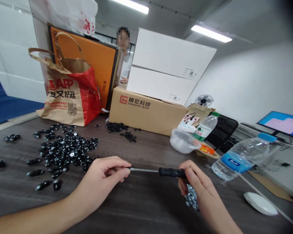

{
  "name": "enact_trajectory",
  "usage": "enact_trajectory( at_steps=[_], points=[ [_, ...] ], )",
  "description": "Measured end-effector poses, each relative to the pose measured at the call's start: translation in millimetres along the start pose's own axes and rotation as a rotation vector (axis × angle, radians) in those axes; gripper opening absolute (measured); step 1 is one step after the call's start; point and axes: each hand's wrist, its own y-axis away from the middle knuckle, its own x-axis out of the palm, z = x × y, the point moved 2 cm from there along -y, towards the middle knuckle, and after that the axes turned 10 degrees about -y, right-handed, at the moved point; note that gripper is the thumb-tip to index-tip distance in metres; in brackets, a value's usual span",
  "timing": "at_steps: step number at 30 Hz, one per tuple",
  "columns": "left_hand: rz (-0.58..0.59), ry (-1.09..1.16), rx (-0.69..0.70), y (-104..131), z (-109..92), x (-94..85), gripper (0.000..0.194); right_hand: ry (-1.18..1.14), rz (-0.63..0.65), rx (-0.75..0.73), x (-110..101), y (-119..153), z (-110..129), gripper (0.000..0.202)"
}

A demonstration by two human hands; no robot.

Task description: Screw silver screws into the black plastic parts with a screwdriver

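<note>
Dark wood table (pixel 141 208) — screwdriver (pixel 172 172) between my hands.
My right hand (pixel 197 182) grips its black handle; my left fingertips (pixel 125 172) pinch closed at its tip.

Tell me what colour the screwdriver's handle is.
The handle is black, best seen in the head view.
</note>
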Motion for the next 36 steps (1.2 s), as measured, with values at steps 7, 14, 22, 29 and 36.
enact_trajectory(
  at_steps=[7,14,22,29,36],
  points=[
    [0.0,-0.011,-0.061,-3,2,0.3,0.015,0.097,-0.025,-0.029,-4,-3,3,0.03],
    [-0.012,-0.005,-0.108,-5,3,-0.7,0.018,0.098,0.044,-0.02,-2,2,2,0.027],
    [-0.017,0.024,-0.131,-7,3,-0.4,0.021,0.179,0.014,-0.013,-1,3,-1,0.036],
    [-0.038,0.012,-0.134,-9,1,0.7,0.02,0.121,-0.009,0.041,-1,2,-8,0.033],
    [-0.046,0.014,-0.144,-8,3,-0.5,0.019,0.123,0.018,0.033,4,2,-3,0.035]
  ],
)
